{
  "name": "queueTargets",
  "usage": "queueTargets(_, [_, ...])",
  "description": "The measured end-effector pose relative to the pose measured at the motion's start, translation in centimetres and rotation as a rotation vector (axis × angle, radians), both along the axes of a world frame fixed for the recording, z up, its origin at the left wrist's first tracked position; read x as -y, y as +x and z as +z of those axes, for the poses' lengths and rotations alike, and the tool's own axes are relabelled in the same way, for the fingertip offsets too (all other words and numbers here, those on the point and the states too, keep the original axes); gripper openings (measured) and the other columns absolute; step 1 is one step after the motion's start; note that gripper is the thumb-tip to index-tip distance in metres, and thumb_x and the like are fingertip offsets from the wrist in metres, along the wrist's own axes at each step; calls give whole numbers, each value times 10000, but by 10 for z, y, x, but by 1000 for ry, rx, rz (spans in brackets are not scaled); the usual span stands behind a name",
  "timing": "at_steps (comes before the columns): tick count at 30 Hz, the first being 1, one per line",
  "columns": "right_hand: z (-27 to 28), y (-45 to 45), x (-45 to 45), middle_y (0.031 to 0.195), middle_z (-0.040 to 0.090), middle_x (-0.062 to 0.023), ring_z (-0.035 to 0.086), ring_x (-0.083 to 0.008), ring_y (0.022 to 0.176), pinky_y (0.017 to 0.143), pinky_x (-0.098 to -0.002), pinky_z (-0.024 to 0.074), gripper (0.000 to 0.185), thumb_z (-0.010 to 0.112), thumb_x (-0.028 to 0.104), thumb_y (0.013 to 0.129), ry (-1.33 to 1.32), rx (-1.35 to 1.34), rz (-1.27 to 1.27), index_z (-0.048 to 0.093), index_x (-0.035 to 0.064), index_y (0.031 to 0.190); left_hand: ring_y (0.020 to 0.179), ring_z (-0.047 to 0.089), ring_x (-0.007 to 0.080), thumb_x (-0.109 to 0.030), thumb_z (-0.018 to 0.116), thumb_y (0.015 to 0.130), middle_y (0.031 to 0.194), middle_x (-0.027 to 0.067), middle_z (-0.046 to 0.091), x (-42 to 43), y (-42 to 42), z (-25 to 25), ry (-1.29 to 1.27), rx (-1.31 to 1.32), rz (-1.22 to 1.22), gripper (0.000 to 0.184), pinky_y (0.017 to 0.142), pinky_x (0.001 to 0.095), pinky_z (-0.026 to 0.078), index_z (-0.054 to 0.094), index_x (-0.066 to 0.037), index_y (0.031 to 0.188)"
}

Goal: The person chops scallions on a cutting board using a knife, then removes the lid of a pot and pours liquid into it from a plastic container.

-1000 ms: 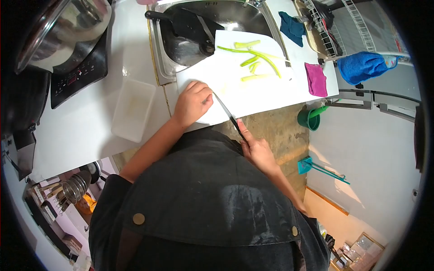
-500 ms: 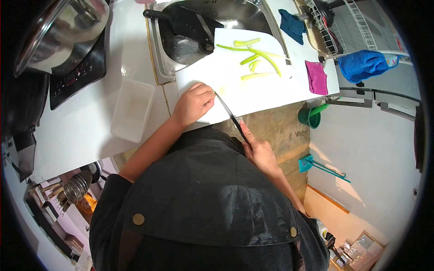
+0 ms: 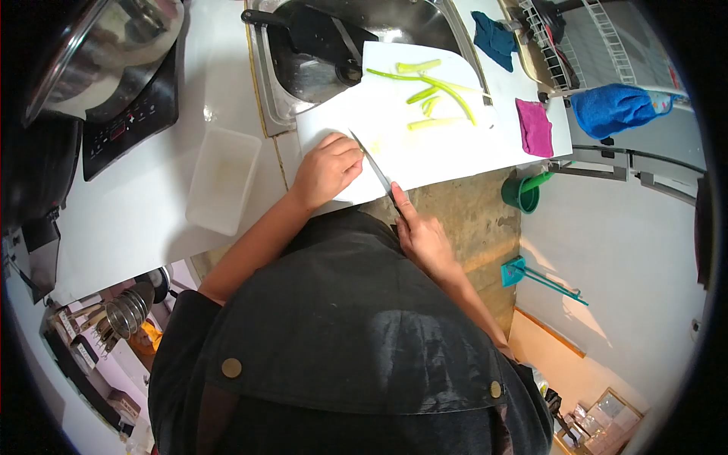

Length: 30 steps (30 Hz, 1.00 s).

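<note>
The right hand (image 3: 427, 241) grasps the black handle of a slim steel-bladed knife (image 3: 373, 161), its index finger stretched along the top. The blade slants up and left over a smooth white cutting board (image 3: 388, 102), its tip just beyond the knuckles of the left hand (image 3: 328, 168). That hand rests on the board with fingers curled, next to the blade; whether they hold anything is hidden. A few faint pale bits (image 3: 375, 144) lie just right of the blade.

Farther up the board, near its far end, lie a long, thin, curved green stalk (image 3: 460, 101) and several shorter light-green cut pieces (image 3: 437, 123). The board partly overlaps a stainless-steel sink (image 3: 406, 21), where a flat black implement with a handle (image 3: 322, 34) sits.

Left of the hands, a rectangular translucent white plastic box (image 3: 222, 182) stands on the white counter (image 3: 125, 235). Beyond it, a large shiny metal pot (image 3: 114, 64) sits on a black induction cooktop (image 3: 136, 121). To the right lies a folded magenta cloth (image 3: 535, 127).
</note>
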State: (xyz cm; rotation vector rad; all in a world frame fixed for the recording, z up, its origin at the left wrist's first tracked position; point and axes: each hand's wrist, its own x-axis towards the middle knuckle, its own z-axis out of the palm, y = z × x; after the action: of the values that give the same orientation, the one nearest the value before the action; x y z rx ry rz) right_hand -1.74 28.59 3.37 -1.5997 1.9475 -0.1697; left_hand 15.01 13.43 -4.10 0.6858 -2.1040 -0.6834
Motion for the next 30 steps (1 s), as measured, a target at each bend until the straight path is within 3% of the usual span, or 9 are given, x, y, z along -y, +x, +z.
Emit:
queueTargets(12, [28, -14, -35, 669, 589, -252, 593, -426, 630, 626, -511, 460, 625, 527, 121, 906, 65, 33, -28, 305, 214, 1482, 808, 620, 253, -18, 716, 673, 865, 66, 654, -2, 1, -3, -18, 29, 24, 152, 720, 350, 508, 664, -41, 813])
queueTargets(30, [10, -7, -21, 655, 589, -259, 594, -439, 619, 642, -525, 468, 603, 510, 120, 906, 54, 51, -10, 317, 181, 1474, 799, 621, 252, -20, 700, 685, 847, 62, 645, -1, 0, -2, -7, 21, 35, 115, 697, 349, 511, 647, -48, 784])
